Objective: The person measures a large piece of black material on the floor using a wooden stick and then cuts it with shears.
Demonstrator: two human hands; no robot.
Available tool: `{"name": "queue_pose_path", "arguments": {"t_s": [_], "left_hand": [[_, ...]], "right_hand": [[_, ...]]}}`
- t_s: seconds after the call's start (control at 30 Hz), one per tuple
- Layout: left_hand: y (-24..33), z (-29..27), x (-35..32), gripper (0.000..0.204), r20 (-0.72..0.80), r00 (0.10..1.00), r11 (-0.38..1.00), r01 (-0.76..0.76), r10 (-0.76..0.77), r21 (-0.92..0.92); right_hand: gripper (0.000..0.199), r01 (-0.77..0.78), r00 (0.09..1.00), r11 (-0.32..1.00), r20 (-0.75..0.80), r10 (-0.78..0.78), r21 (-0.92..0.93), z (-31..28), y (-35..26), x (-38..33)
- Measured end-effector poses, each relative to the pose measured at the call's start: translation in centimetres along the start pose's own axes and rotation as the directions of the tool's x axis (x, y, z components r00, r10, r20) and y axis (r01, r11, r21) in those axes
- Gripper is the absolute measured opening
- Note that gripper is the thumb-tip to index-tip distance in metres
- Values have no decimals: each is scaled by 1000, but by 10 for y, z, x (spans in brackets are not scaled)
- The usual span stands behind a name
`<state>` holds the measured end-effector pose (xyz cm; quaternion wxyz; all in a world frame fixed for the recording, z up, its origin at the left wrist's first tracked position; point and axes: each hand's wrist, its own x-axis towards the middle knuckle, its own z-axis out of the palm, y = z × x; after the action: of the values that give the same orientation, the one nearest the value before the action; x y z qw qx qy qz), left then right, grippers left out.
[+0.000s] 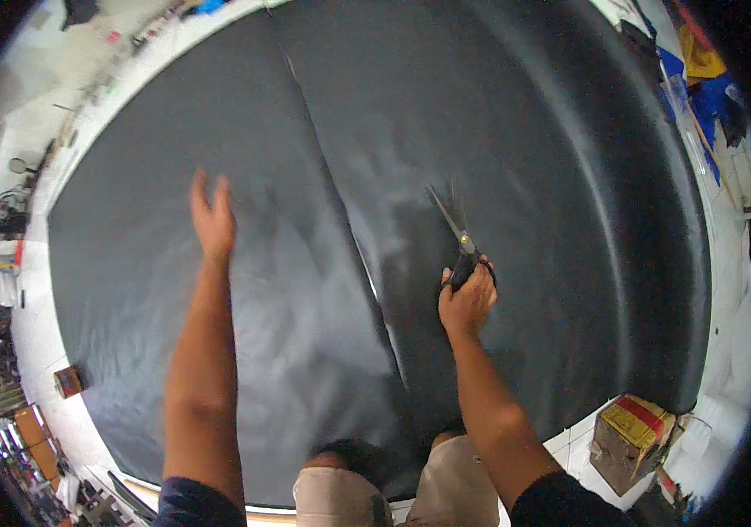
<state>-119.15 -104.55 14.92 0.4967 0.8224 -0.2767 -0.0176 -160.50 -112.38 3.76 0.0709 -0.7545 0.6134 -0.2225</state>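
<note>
A large black sheet [261,325], smooth and slightly shiny, spreads over the floor beneath me. A long cut or seam [349,228] runs through it from the far edge down towards my knees, with a pale sliver showing along part of it. Left of that line, my left hand [214,215] is over the sheet with its fingers apart, holding nothing. On the other side, my right hand [470,299] grips black-handled scissors [463,237]. Their blades are parted and point away from me, with only the black sheet around them. Whether the blades touch it I cannot tell.
A worn cardboard box [630,443] with a yellow and red top stands at the near right edge. Beside the left edge is a small brown box [68,381]. White floor tiles [37,325] border the sheet. Blue and yellow items [705,88] lie at the far right.
</note>
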Motion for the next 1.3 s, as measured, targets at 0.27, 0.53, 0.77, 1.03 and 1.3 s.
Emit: {"name": "queue_pose_path", "arguments": {"t_s": [0.27, 0.53, 0.77, 1.03, 1.3], "left_hand": [[-78, -313, -425, 77, 575, 523, 685, 22, -629, 728], [-111, -534, -800, 50, 146, 318, 239, 276, -937, 931], [-121, -471, -868, 29, 180, 732, 548, 300, -657, 781], [-39, -391, -662, 27, 53, 926, 928, 372, -373, 40], [160, -355, -610, 51, 379, 920, 918, -232, 100, 323]], "right_hand": [[45, -228, 884, 869, 467, -4, 439, -156, 60, -61], [27, -147, 924, 937, 382, 16, 316, -338, 303, -342], [35, -541, 798, 841, 322, 509, 10, -356, 376, -514], [36, -400, 809, 870, 336, 483, -289, -301, 428, -522], [34, -205, 724, 957, 689, 9, 204, -354, 300, -393]]}}
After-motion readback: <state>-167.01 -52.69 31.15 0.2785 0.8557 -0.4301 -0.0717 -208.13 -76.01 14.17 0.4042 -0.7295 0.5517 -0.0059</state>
